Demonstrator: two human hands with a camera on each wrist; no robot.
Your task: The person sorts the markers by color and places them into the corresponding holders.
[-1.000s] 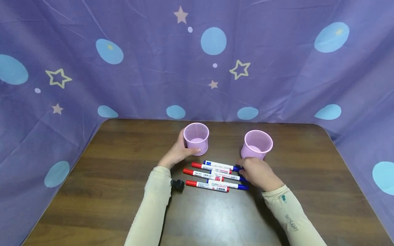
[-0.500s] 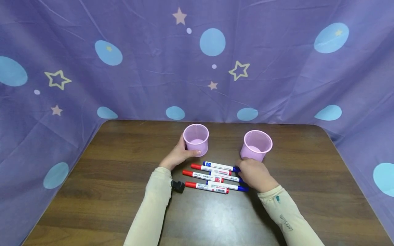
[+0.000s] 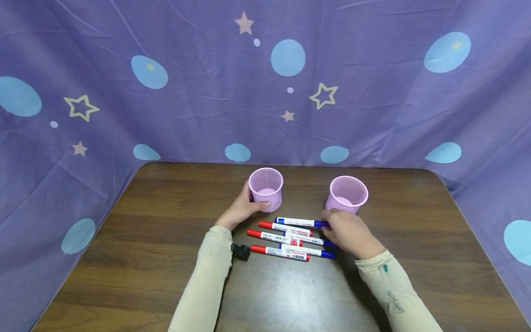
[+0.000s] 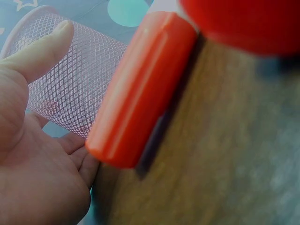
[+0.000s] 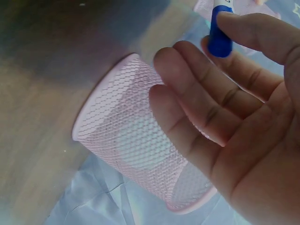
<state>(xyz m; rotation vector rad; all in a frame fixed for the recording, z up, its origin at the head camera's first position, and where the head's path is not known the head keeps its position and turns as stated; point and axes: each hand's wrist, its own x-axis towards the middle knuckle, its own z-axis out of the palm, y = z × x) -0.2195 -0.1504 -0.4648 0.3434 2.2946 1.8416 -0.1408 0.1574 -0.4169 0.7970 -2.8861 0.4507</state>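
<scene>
My left hand point(image 3: 241, 208) holds the left pink mesh pen cup point(image 3: 266, 191), thumb across its front and fingers round its far side. In the left wrist view that thumb lies against the mesh point(image 4: 84, 70). My right hand point(image 3: 350, 233) pinches the blue cap of the topmost whiteboard marker point(image 3: 300, 222) between thumb and index finger. The right wrist view shows the blue cap point(image 5: 220, 35) between them, the other fingers point(image 5: 176, 122) loosely bent beside the right pink mesh pen cup point(image 5: 122, 112). Both cups stand upright; no marker shows inside.
Red markers point(image 3: 280, 253) and blue markers point(image 3: 311, 251) lie side by side in front of the cups, some overlapping. A black wrist camera point(image 3: 240, 251) sits at the left cuff. A purple patterned curtain point(image 3: 199, 92) borders the wooden table point(image 3: 166, 276).
The topmost blue marker's capped end has risen slightly with my right hand, so the marker lies straighter across. My left hand keeps its hold on the left cup.
</scene>
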